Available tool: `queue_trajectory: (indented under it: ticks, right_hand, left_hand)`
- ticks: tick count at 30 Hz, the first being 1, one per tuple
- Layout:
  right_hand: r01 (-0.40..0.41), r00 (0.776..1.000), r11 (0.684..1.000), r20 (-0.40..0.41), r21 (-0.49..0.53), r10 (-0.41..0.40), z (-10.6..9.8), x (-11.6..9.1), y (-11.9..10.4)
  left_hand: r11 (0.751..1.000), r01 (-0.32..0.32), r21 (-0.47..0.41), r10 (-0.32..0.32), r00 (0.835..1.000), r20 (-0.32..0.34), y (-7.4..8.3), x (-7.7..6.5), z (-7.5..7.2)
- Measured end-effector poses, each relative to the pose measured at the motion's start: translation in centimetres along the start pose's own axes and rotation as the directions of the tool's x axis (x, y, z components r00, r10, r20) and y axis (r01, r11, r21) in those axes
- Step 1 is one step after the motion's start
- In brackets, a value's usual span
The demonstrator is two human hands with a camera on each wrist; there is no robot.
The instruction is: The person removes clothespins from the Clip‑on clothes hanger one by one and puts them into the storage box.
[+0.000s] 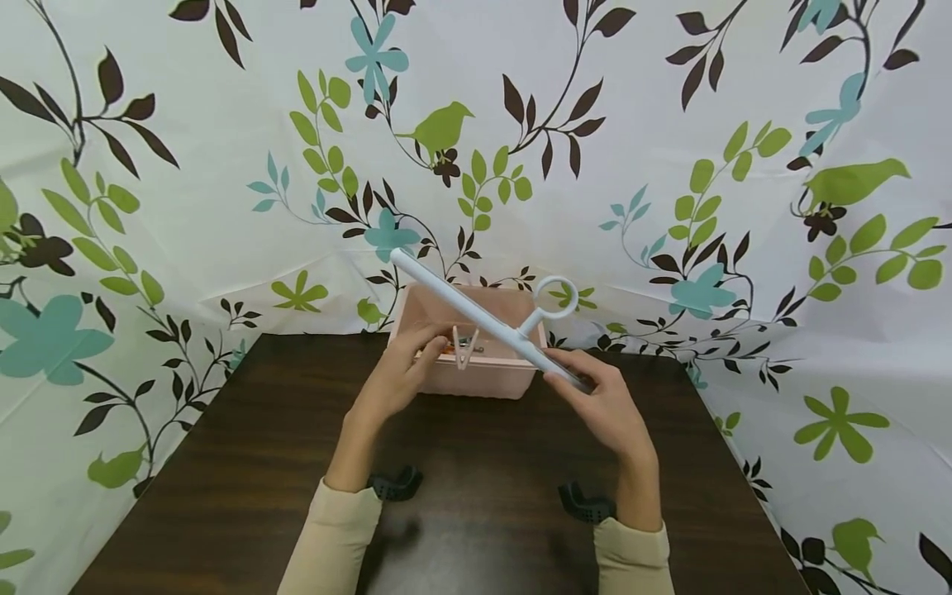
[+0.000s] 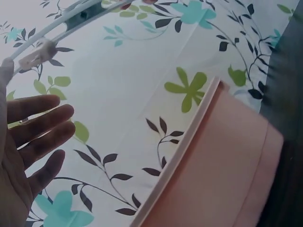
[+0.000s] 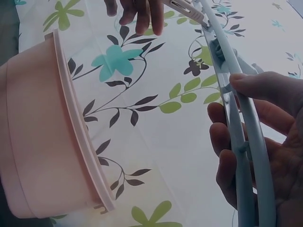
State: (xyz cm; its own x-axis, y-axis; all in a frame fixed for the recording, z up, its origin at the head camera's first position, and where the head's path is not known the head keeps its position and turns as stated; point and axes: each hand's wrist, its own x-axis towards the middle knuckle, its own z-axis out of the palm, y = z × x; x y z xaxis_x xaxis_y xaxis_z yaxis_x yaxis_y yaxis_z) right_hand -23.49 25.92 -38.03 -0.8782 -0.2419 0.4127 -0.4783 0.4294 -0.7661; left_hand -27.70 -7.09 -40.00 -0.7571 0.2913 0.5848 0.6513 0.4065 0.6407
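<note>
A pale blue clothes hanger (image 1: 461,304) with a ring-shaped hook is held slanting above the bin, its far end raised to the left. My right hand (image 1: 606,401) grips its near end, thumb (image 3: 255,87) on one side and fingers curled beneath. At the hanger's middle, a pale pink clothespin (image 1: 464,347) is pinched at the thumb and index fingertip of my left hand (image 1: 397,372). The left hand's other fingers (image 2: 45,125) are spread loosely. In the right wrist view the clothespin's tip (image 3: 194,13) meets the hanger's bar.
A pink plastic bin (image 1: 476,380) stands at the table's back edge, with small orange and metallic things inside. The dark wood table (image 1: 476,463) meets a leaf-and-bird patterned cloth (image 1: 640,107) behind and at the sides. Black wrist mounts (image 1: 397,483) sit under both wrists.
</note>
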Motion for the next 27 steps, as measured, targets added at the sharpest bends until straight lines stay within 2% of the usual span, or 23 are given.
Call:
queue_trajectory:
  ticks: [4, 11, 16, 27]
  right_hand:
    - [-0.002, 1.0, 1.0, -0.002, 0.013, 0.002, 0.3, 0.0, 0.0]
    - [0.001, 1.0, 1.0, -0.003, 0.01, -0.001, 0.7, -0.3, 0.0]
    - [0.007, 1.0, 1.0, -0.002, 0.003, -0.006, 0.9, -0.4, 0.3]
    - [0.018, 1.0, 1.0, 0.013, 0.012, -0.018, 0.9, 0.0, 0.1]
  left_hand:
    - [0.992, 0.021, -0.121, -0.02, 1.0, 0.01, 0.5, -0.7, 0.8]
    - [0.955, 0.096, -0.28, -0.089, 0.995, 0.038, 0.6, -1.6, 2.1]
    - [0.945, 0.119, -0.304, -0.11, 0.993, 0.047, 0.6, -1.8, 2.2]
    - [0.925, 0.16, -0.345, -0.15, 0.987, 0.056, 0.8, -1.6, 1.4]
